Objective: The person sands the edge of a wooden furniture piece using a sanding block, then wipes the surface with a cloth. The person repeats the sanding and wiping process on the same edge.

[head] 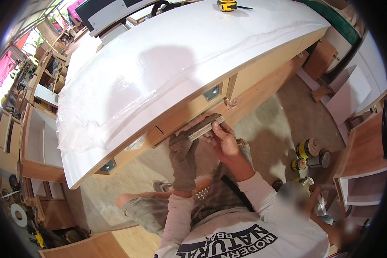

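Observation:
A short plywood strip or block, with a dark upper face and pale layered edge, is held between both hands below the edge of a white cabinet panel. My left hand, in a dark glove, grips its left end. The bare right hand holds the other end, thumb on the edge. Thin clear plastic film covers part of the white panel. Beneath the panel's edge, a pale wooden frame bears a dark mark and square recesses with metal fittings.
A yellow tape measure lies on the panel's far side. Several paint cans stand on the floor at right, near other people at the lower right. Wooden cabinets line the left, and an orange-brown cabinet stands at the right.

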Demonstrator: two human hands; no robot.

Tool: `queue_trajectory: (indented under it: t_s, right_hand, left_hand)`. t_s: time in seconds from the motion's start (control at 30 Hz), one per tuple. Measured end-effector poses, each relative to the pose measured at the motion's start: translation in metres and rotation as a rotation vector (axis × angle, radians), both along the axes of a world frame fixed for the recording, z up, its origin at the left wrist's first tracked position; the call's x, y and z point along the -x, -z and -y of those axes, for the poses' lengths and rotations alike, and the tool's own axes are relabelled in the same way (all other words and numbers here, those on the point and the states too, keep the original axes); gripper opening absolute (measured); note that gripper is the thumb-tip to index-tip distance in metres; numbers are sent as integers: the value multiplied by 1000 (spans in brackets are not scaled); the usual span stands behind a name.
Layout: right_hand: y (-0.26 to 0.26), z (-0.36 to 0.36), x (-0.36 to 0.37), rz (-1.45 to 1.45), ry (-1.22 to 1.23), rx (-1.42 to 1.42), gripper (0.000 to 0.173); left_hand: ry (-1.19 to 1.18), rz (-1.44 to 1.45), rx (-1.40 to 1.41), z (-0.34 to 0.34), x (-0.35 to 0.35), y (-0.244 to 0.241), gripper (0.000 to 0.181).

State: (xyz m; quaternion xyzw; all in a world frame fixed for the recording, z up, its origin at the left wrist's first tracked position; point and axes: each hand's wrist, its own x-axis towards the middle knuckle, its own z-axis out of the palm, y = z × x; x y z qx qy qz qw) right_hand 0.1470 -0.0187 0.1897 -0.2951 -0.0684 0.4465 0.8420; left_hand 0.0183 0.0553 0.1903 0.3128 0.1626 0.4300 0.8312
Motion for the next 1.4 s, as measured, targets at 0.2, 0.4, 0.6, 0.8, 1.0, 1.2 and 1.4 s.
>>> queue_trajectory:
  t_s: [0.2, 0.4, 0.6, 0.8, 1.0, 1.2, 1.4]
  right_hand:
    - [-16, -25, 2, 1, 46, -125, 38]
    - [-1, -30, -13, 38, 80, -59, 39]
    - [-12, -17, -20, 68, 85, 50, 42]
    - [-3, -19, -45, 64, 60, 33, 42]
    - [-6, -15, -50, 73, 66, -21, 40]
    - [-25, -7, -36, 27, 124, -44, 39]
    - [-16, -12, -45, -15, 93, -48, 40]
  left_hand:
    - [-42, -70, -69, -8, 1, -27, 33]
    - [-99, -162, -96, -11, -17, -24, 36]
    - [-79, -155, -140, -10, -26, -14, 37]
    - [-87, -185, -114, -13, -47, -7, 41]
    - [-47, -138, -131, -8, -39, -8, 39]
    - [-18, -136, -176, -7, -46, -12, 35]
    - [-51, -147, -76, -10, -50, -4, 34]
